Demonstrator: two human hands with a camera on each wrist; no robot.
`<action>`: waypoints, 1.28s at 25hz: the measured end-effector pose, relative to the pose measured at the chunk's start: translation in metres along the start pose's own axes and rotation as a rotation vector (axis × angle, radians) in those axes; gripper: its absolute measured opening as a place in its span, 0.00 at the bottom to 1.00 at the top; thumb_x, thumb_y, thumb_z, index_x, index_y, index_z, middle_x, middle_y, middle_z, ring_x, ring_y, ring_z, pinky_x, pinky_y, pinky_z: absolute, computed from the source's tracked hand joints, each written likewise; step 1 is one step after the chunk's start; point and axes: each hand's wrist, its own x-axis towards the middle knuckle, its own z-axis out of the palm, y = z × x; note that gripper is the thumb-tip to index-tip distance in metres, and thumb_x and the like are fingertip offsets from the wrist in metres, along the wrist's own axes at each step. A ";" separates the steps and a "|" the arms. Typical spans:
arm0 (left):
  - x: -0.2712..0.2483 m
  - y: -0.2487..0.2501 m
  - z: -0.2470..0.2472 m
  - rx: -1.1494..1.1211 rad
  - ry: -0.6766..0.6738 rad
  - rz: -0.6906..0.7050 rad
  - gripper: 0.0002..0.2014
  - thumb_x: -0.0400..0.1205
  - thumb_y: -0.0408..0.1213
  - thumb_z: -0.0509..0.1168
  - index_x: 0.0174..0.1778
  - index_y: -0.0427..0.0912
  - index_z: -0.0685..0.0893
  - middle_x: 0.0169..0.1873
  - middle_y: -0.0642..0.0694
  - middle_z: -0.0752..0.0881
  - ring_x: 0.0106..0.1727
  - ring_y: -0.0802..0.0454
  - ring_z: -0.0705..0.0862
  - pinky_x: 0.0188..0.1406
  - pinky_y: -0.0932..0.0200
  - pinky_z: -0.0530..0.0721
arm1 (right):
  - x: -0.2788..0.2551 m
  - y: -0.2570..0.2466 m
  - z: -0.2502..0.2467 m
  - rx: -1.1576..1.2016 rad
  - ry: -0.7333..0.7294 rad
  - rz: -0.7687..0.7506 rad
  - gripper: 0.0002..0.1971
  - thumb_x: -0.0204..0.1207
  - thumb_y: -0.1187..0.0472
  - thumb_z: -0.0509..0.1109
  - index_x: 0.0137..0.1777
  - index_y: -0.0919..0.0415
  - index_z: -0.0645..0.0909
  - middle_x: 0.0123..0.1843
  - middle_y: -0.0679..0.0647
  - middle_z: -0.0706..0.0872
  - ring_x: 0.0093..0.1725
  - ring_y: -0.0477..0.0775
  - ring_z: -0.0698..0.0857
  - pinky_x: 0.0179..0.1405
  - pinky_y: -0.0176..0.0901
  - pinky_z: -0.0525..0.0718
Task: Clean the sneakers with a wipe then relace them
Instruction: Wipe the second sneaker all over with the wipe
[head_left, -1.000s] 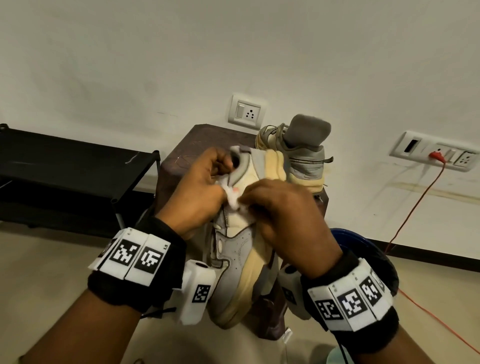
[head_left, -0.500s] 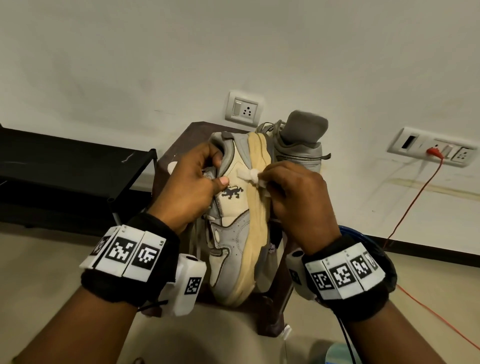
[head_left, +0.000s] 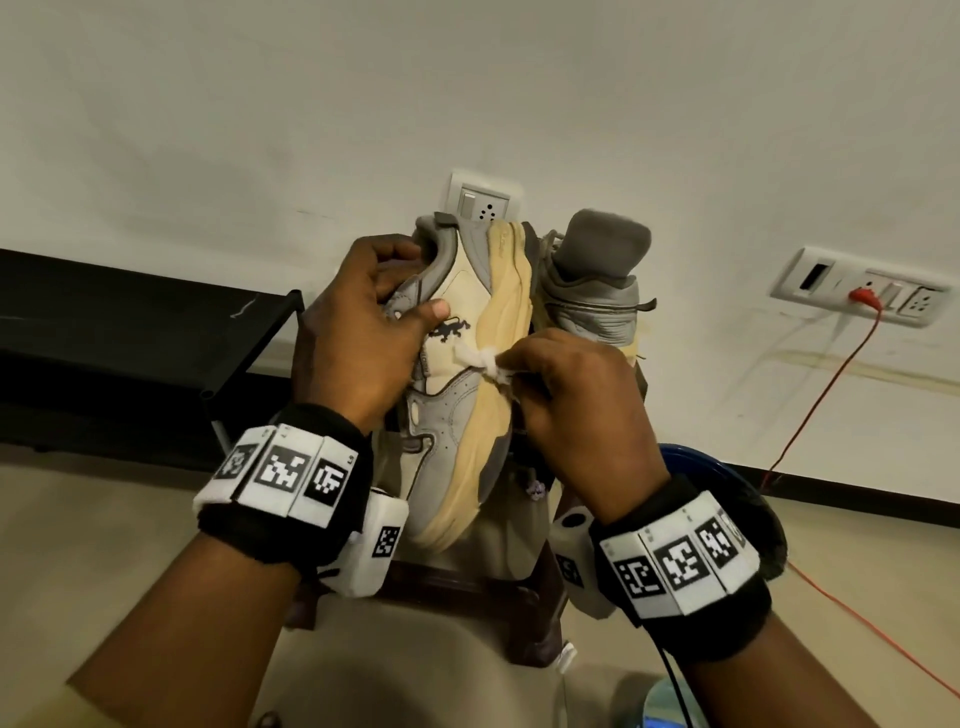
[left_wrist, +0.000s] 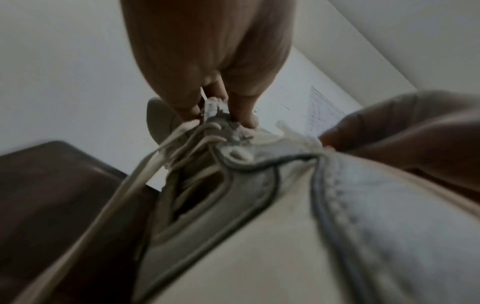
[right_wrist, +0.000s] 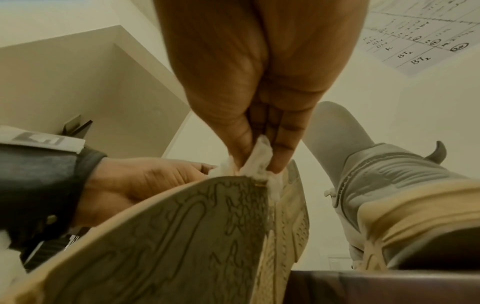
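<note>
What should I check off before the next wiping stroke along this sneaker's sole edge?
1. Held sneaker secure: ok; the left hand grips its collar end, thumb on the cream side panel.
2. Wipe in grip: ok; the right hand pinches the bunched white wipe between thumb and fingers.
3. Wipe on target: ok; it touches the yellowed midsole edge, beside the tread in the right wrist view.
4. Second sneaker out of the stroke: ok; it stands upright behind on the brown stool.
5. Laces: not ok; loose strands hang from the held sneaker.
6. Midsole clean: cannot tell.
</note>
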 end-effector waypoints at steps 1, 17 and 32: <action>-0.002 0.001 0.000 0.118 0.043 0.051 0.22 0.71 0.39 0.77 0.56 0.59 0.76 0.52 0.61 0.85 0.57 0.59 0.85 0.55 0.50 0.86 | 0.000 0.001 -0.001 -0.002 0.006 0.017 0.07 0.69 0.69 0.75 0.46 0.62 0.89 0.42 0.54 0.89 0.41 0.53 0.87 0.39 0.52 0.87; -0.019 -0.001 -0.005 -0.151 -0.120 -0.414 0.24 0.71 0.43 0.78 0.61 0.43 0.80 0.50 0.47 0.90 0.51 0.51 0.90 0.56 0.47 0.87 | 0.005 -0.001 0.005 0.008 0.105 0.096 0.07 0.73 0.67 0.73 0.49 0.61 0.89 0.45 0.55 0.90 0.43 0.53 0.87 0.44 0.52 0.87; -0.017 0.021 -0.015 -0.251 -0.190 -0.253 0.10 0.82 0.34 0.65 0.57 0.48 0.85 0.49 0.52 0.91 0.52 0.57 0.90 0.53 0.56 0.88 | -0.008 -0.001 -0.019 0.047 -0.138 -0.121 0.11 0.68 0.72 0.76 0.49 0.62 0.89 0.47 0.53 0.90 0.45 0.50 0.87 0.46 0.45 0.88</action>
